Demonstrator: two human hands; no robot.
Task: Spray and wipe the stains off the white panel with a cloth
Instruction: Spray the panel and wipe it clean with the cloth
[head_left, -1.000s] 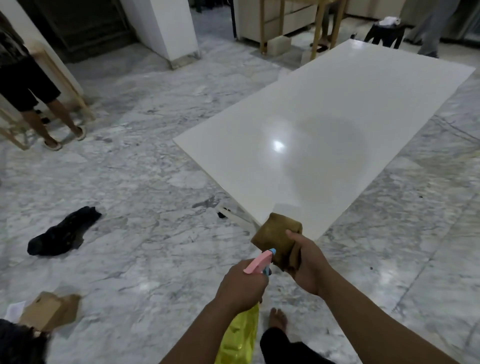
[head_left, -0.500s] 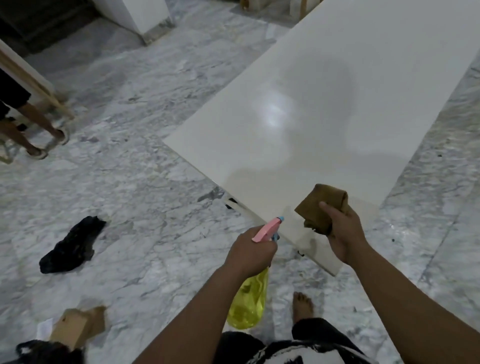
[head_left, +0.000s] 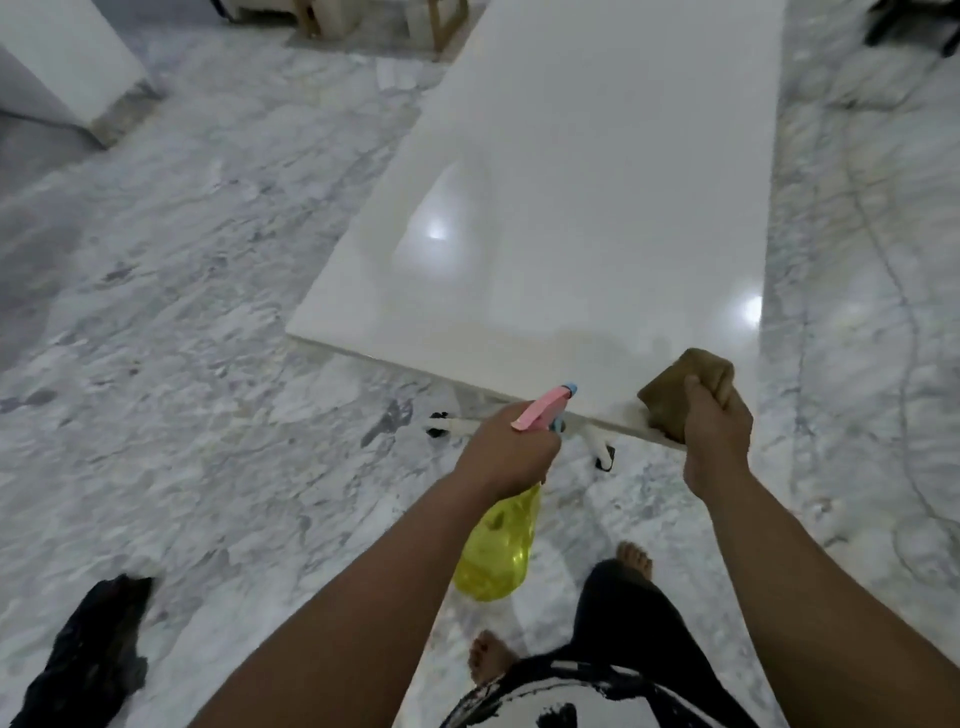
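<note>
Glossy white panel (head_left: 597, 208) lay centre frame on marble floor (head_left: 182, 312). Left hand (head_left: 511, 449) gripped spray bottle (head_left: 498, 545); right hand (head_left: 717, 426) clutched brown cloth (head_left: 675, 395) at panel's near edge.

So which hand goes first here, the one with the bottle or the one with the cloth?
Probably the left hand. It grips the spray bottle, whose nozzle points at the panel, so it can spray at once. The right hand holds the cloth at the panel's near edge, ready to wipe afterward.

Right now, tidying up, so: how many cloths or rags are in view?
2. The brown cloth is in the right hand at the panel's near edge; a black rag lies on the floor, bottom left. Others may be out of frame.
</note>
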